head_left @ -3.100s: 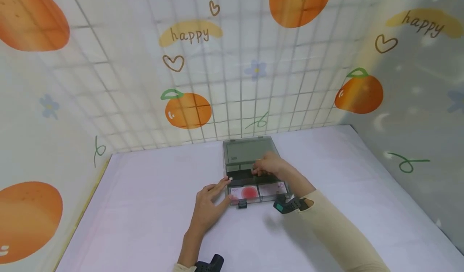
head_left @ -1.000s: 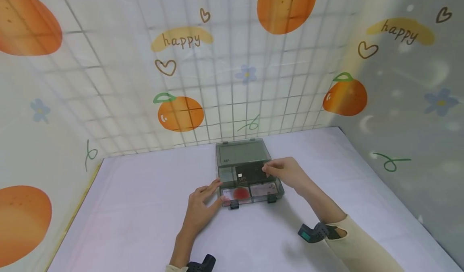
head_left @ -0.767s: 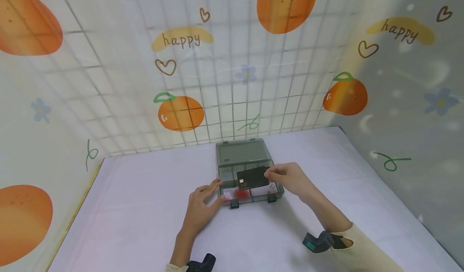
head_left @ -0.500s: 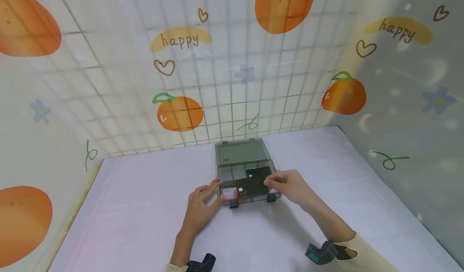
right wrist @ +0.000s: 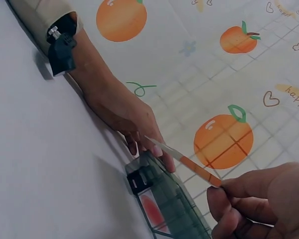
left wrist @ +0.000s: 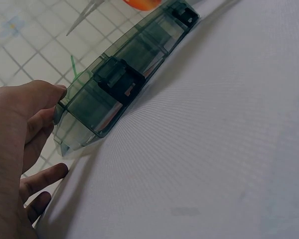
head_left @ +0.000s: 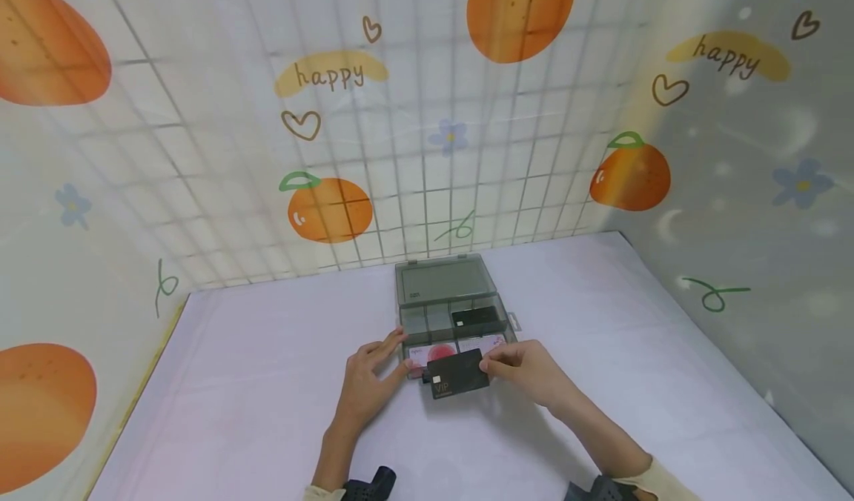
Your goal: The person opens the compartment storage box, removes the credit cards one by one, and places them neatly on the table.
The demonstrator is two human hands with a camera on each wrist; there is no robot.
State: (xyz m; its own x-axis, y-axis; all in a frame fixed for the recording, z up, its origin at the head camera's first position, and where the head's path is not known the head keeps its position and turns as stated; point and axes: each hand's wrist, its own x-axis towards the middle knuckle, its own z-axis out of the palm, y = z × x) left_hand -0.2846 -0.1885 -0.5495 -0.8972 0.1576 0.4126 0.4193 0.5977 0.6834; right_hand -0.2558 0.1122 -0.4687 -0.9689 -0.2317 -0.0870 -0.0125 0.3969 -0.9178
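In the head view, my right hand (head_left: 523, 367) pinches a black VIP card (head_left: 457, 376) by its right edge between thumb and fingers. The card hangs over the front edge of a grey-green see-through box (head_left: 404, 316), hiding part of that edge. In the right wrist view the card (right wrist: 189, 167) appears nearly edge-on, orange and pale. My left hand (head_left: 373, 382) touches the box's left side with thumb and index fingertip, fingers spread; the left wrist view puts its thumb at the box's corner (left wrist: 61, 103). The box lid (head_left: 445, 280) lies folded back.
Another black card (head_left: 475, 317) lies in the rear right compartment. Two light cards, one with a red circle (head_left: 440, 352), one with pink flowers (head_left: 490, 342), fill the front compartments. A patterned curtain (head_left: 427, 145) rises behind the white table (head_left: 280, 360).
My right hand has drawn the VIP card from the rear compartments, over the light cards, to the box's front. The black card behind has come into view. My left hand stays at the box.
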